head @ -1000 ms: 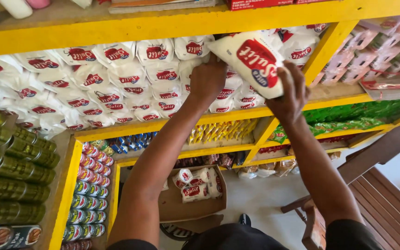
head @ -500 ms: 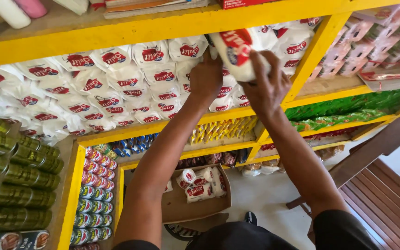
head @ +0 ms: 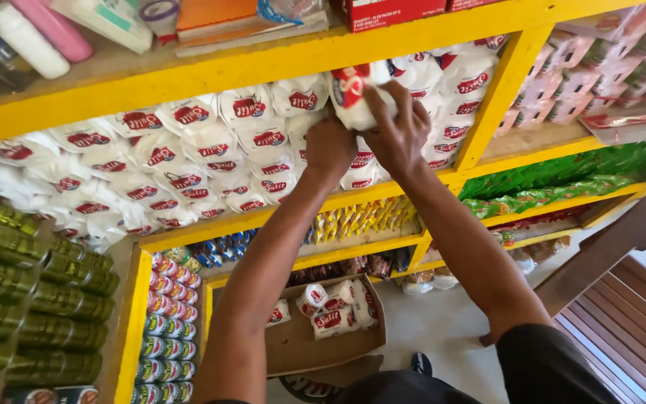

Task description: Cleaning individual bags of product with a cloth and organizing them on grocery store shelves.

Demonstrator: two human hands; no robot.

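Both my hands reach up to a yellow shelf [head: 278, 56] packed with white bags [head: 211, 142] with red labels. My right hand [head: 398, 131] grips one white bag [head: 349, 97] and presses it in among the stacked bags, just under the shelf board. My left hand [head: 329, 146] rests against the stacked bags right beside it, with its fingers curled against the same bag. Below me a cardboard box [head: 308, 344] on the floor holds several more of these white bags [head: 334, 307].
Green bottles [head: 16, 299] fill the left compartment. Small round tins [head: 166, 322] stand in rows below. Green packets [head: 562, 183] lie on the right shelf, pink packs [head: 562, 90] above them. A wooden bench [head: 629, 329] is at lower right.
My right hand has carried the white bag leftward and inward from the open air into the stack. My left hand has moved up beside it.
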